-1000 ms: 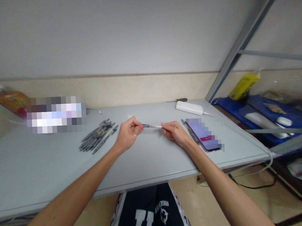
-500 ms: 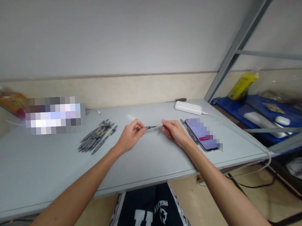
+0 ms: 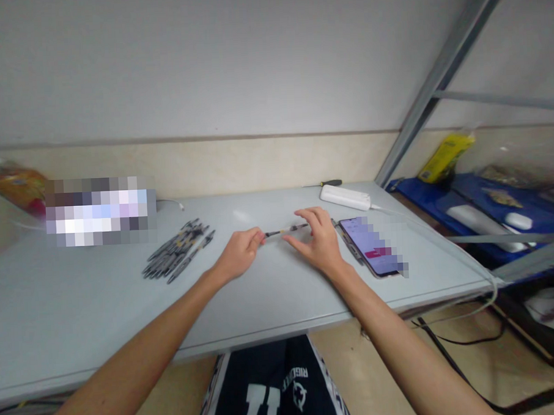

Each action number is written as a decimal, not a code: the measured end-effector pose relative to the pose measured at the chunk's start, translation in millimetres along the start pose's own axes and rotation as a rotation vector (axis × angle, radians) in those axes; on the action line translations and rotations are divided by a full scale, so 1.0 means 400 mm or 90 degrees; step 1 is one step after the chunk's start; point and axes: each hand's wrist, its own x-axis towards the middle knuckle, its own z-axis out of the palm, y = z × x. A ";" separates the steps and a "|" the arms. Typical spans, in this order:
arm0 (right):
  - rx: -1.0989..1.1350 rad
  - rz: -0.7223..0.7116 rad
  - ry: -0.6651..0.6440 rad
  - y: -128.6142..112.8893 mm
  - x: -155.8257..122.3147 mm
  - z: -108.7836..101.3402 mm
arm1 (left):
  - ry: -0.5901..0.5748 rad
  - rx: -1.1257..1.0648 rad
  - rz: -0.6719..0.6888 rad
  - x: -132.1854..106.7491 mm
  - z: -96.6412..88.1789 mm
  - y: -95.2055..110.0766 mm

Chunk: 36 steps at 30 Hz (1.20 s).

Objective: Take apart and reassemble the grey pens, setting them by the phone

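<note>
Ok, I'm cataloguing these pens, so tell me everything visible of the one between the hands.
The pen is slim and plastic-looking, dark grey with a paler stretch and a yellowish mark near its middle. It lies roughly crosswise over the desk. The left hand pinches one end; the right hand is open around the other, contact unclear.

Our left hand (image 3: 241, 250) hides one end of the pen (image 3: 273, 233); blocky blurring masks part of the phone (image 3: 364, 245), and the view's left edge crops our worktop (image 3: 56, 303).

Dark legwear (image 3: 274, 362) with white lettering (image 3: 299, 373)
</note>
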 end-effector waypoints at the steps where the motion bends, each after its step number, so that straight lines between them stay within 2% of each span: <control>1: -0.050 -0.027 -0.011 -0.005 -0.002 -0.001 | -0.012 0.024 0.000 0.000 0.000 0.002; 5: -0.244 -0.156 -0.154 -0.040 -0.009 0.012 | -0.064 0.108 0.021 0.000 0.006 0.008; 7: -0.283 -0.200 -0.227 -0.057 -0.010 0.025 | -0.090 0.148 0.028 0.000 0.013 0.010; 9: -0.296 -0.182 -0.289 -0.067 -0.009 0.034 | -0.110 0.185 0.034 -0.001 0.020 0.012; 16: -0.312 0.000 -0.416 -0.073 -0.006 0.026 | -0.107 0.300 0.078 -0.011 0.052 0.032; 22: -0.318 0.030 -0.424 -0.072 -0.008 0.023 | -0.087 0.373 0.122 -0.017 0.060 0.049; 31: -0.311 0.050 -0.442 -0.071 -0.008 0.023 | -0.049 0.408 0.206 -0.023 0.057 0.056; 36: -0.296 0.046 -0.413 -0.073 -0.006 0.021 | -0.021 0.415 0.242 -0.022 0.049 0.046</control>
